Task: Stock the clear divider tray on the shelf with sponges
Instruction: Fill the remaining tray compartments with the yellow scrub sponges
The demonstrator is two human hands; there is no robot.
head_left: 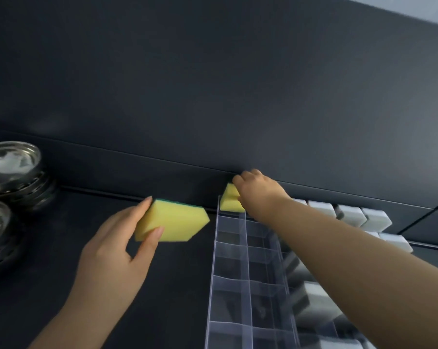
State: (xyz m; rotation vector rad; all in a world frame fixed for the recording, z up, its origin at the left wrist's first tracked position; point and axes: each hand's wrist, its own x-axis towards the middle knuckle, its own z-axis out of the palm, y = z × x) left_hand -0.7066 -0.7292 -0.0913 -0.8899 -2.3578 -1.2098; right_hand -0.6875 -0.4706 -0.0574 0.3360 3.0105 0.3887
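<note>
The left hand (pixel 112 250) pinched a yellow sponge (pixel 172 222) with a green back between thumb and fingers (pixel 143 209), just left of the clear divider tray (pixel 238 273) on the dark shelf (pixel 167 293). The right hand (pixel 259 190) gripped a second yellow sponge (pixel 229 203) at the tray's far-end compartment, by the back wall (pixel 213 96). Rows of white blocks (pixel 351 215) lay right of the tray; stacked steel bowls (pixel 11 170) stood at far left.
</note>
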